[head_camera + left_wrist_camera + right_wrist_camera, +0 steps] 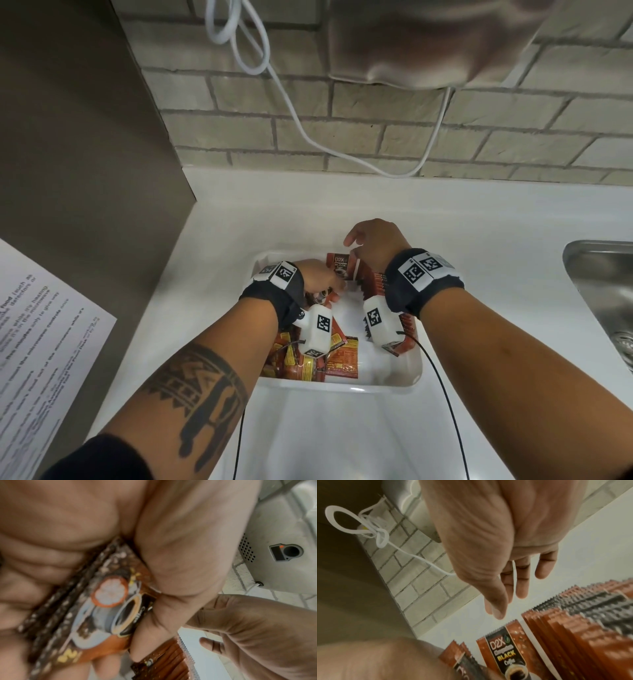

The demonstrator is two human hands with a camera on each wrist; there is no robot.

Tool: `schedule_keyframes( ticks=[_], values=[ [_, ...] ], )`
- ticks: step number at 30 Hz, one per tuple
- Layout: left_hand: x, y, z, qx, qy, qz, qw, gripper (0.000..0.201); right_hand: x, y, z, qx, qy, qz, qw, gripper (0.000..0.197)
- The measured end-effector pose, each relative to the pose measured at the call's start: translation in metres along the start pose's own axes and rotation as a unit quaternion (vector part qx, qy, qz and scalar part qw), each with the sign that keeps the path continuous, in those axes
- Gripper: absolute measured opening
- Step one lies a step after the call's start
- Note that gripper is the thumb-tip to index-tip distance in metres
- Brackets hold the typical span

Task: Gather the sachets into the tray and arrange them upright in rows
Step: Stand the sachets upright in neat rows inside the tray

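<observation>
A white tray point(342, 385) sits on the white counter. Loose red and yellow sachets point(308, 363) lie in a heap at its near left. A row of upright orange sachets point(582, 622) stands along its right side point(376, 284). My left hand point(337, 291) grips a small bundle of coffee sachets point(106, 608) over the tray's far left. One D2X black coffee sachet point(506, 649) stands upright at the far end point(337, 265). My right hand point(352, 246) hovers just above it with straight fingers point(520, 588), holding nothing.
A steel sink point(599, 291) lies at the right edge. A printed sheet point(44, 342) hangs on the brown panel at the left. A white cable point(308, 130) droops down the brick wall from a grey appliance point(428, 41) overhead.
</observation>
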State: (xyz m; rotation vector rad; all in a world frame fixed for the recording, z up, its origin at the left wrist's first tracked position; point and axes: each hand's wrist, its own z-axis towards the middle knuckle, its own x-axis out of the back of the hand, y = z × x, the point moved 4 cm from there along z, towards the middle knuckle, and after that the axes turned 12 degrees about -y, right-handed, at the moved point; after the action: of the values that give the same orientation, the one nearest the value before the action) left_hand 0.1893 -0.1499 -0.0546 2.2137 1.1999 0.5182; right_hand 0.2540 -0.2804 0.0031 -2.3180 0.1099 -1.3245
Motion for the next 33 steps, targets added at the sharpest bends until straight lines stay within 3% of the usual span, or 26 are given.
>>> schedule_keyframes(
  ticks=[5, 8, 12, 15, 19, 23, 26, 30, 33],
  values=[
    [0.009, 0.0, -0.01, -0.078, 0.012, -0.039, 0.996, 0.031, 0.017, -0.005, -0.015, 0.047, 0.04, 0.043, 0.997, 0.016],
    [0.017, 0.003, -0.017, -0.158, 0.041, -0.099, 0.982, 0.043, 0.02, -0.012, -0.032, 0.07, -0.017, 0.063, 0.995, 0.005],
    [0.017, 0.008, -0.032, -0.222, 0.055, -0.092, 0.969, 0.05, 0.018, -0.015, -0.045, 0.063, -0.095, 0.099, 0.989, 0.017],
    [0.012, 0.009, -0.041, -0.256, 0.035, -0.112, 0.959, 0.046, 0.024, -0.016, -0.046, 0.068, -0.064, 0.139, 0.986, 0.013],
    [0.007, 0.009, -0.05, -0.286, 0.014, -0.138, 0.948, 0.062, 0.029, -0.015, -0.047, 0.094, -0.015, 0.218, 0.971, 0.015],
    [0.007, 0.01, -0.049, -0.293, 0.043, -0.148, 0.944, 0.042, 0.03, -0.017, -0.049, 0.104, 0.006, 0.253, 0.962, 0.014],
    [0.011, 0.01, -0.049, -0.281, 0.071, -0.133, 0.948, 0.033, 0.034, -0.019, -0.05, 0.106, 0.041, 0.25, 0.962, 0.002],
    [0.019, -0.002, -0.046, -0.199, 0.12, -0.141, 0.962, 0.037, 0.039, -0.017, -0.046, 0.09, 0.081, 0.165, 0.979, 0.007],
    [0.02, -0.007, -0.045, -0.151, 0.112, -0.162, 0.969, 0.014, 0.035, -0.013, -0.042, 0.075, 0.084, 0.132, 0.985, 0.009]
  ],
)
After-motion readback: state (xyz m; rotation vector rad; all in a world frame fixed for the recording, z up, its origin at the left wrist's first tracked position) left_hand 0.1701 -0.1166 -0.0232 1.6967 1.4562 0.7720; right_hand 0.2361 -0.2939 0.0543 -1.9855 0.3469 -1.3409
